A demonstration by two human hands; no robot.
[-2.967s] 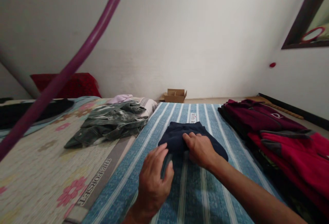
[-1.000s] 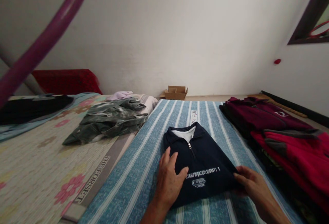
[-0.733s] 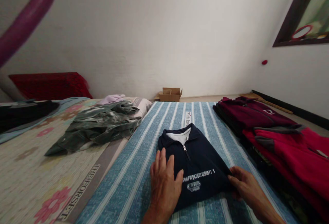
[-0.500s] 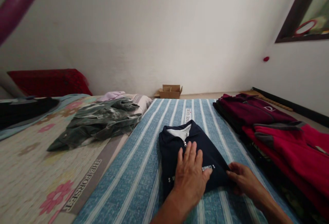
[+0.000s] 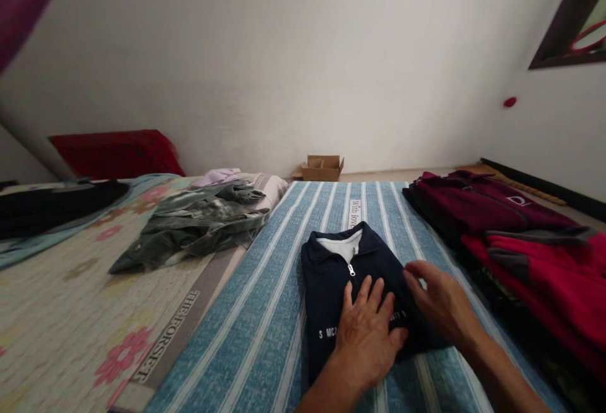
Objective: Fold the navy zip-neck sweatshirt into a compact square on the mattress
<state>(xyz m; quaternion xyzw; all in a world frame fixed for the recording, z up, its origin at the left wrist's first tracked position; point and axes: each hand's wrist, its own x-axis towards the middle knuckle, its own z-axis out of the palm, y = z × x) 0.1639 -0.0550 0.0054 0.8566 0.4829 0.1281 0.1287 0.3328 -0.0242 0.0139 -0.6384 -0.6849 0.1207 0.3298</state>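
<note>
A folded navy zip-neck top (image 5: 331,299) with a white inner collar lies on a blue striped sheet (image 5: 246,293). White lettering runs across its chest, partly covered by my hand. My left hand (image 5: 367,334) rests flat on the front below the zip pull, fingers spread. At the top's right edge is my right hand (image 5: 438,296), its fingers bent and a gap showing between thumb and forefinger. Its fingertips touch or hover just by the cloth; I cannot tell which.
On the right lie a maroon garment (image 5: 473,201) and a red one (image 5: 558,280), folded. Crumpled grey-green clothing (image 5: 199,227) is on the flowered mat (image 5: 180,293) at left, with a black garment (image 5: 61,204) beyond. An open cardboard box (image 5: 323,168) stands by the wall.
My right hand has let go of the top's lower right corner and moved up along its right edge. My left hand stays flat on the front. The view has turned slightly left.
</note>
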